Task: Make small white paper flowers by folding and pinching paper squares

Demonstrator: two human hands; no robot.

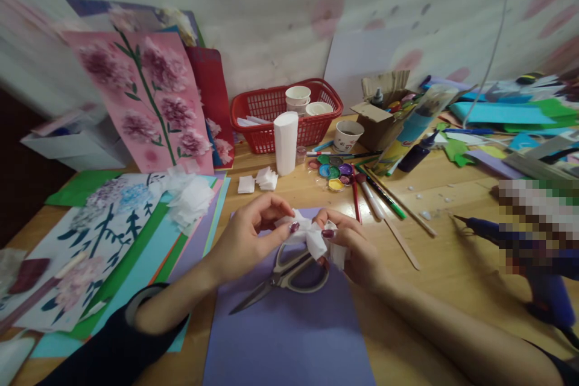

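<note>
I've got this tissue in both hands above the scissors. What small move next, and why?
Probably gather the loose edges of the tissue inward with your right hand while your left hand pinches it: both hands already grip it, and its edges stick out unevenly. The scissors lie open below, so I'd stay clear of the blades.

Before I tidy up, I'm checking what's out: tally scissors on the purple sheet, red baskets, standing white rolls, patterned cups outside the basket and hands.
Scissors: 1 pair
Red basket: 1
Standing white roll: 1
Patterned cup: 1
Hands (left hand, right hand; both hold white paper): 2
Total: 6
</note>
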